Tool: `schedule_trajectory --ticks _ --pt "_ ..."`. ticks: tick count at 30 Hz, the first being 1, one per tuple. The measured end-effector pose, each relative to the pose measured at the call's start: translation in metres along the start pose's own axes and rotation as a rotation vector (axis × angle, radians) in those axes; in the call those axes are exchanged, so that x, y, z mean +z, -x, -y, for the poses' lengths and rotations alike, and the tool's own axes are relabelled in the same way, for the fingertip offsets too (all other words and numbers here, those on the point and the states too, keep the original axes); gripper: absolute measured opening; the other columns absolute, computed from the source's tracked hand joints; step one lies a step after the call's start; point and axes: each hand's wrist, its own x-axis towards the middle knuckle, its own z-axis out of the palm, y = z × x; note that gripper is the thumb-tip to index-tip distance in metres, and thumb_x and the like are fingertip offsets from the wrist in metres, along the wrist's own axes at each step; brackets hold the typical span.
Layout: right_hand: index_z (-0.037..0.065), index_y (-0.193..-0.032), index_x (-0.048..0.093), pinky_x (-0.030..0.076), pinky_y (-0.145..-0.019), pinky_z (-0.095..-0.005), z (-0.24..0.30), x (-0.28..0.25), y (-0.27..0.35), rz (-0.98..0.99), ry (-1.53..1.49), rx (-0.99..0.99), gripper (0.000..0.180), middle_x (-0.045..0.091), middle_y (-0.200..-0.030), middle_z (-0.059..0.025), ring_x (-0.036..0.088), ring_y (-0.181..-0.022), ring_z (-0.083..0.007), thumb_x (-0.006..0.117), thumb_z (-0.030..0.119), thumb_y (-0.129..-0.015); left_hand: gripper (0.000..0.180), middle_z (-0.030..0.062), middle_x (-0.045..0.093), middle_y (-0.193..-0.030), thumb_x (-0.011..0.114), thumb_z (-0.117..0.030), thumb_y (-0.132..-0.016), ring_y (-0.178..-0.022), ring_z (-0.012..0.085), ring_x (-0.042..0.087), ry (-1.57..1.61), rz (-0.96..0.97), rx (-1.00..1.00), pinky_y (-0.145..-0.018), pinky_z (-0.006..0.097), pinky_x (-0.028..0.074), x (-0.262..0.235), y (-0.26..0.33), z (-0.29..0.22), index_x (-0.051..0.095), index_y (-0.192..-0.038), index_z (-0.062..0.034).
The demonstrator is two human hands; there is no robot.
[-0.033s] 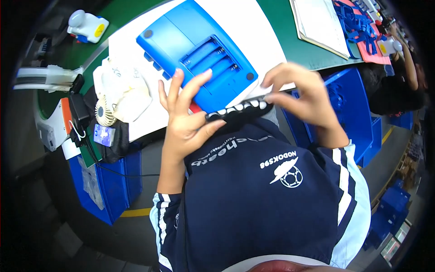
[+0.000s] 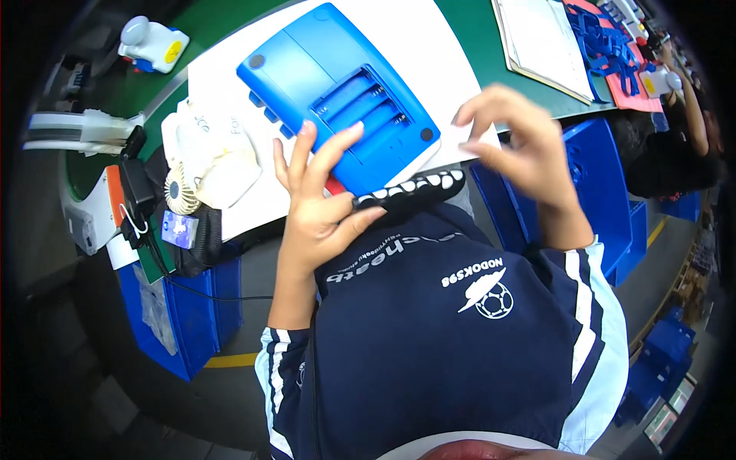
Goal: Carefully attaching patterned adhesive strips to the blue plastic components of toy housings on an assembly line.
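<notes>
My green table, its top brightly lit | grey floor beyond its near edge, yellow line across it | blue bins below that edge, both sides of me | dimmer lower left

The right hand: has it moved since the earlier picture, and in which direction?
Yes. Judged against the paper stack, the right hand has moved up the picture, away from the right end of the black strip with white ovals.

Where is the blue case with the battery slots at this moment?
In the head view, the blue case lies at upper centre on the white sheet, just beyond the left hand, whose fingers overlap its near-left part.
</notes>
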Motion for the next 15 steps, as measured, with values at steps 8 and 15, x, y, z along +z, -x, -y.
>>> schedule_trajectory --ticks 8,15 --pt "-0.001 -0.092 0.062 0.044 -0.071 -0.0213 -0.028 0.003 -0.107 -0.055 -0.408 0.2 0.02 0.061 -0.084 -0.0022 0.055 -0.079 -0.0077 0.065 0.016 -0.081 0.036 0.0104 0.048 -0.131 0.077 -0.025 -0.056 -0.135 0.0325 0.017 0.029 -0.01 0.04 -0.101 0.06 -0.004 0.003 -0.002 -0.002 0.048 -0.046 -0.0066" --pt "-0.001 -0.09 0.065 0.045 -0.07 -0.0216 -0.037 0.022 -0.146 0.021 -0.198 0.26 0.024 0.064 -0.081 -0.0054 0.058 -0.075 -0.0097 0.065 0.021 -0.08 0.033 0.0121 0.046 -0.132 0.076 -0.026 -0.057 -0.136 0.0318 0.015 0.046 -0.012 0.037 -0.099 0.062 -0.006 0.0 -0.003 -0.003 0.051 -0.046 -0.007"
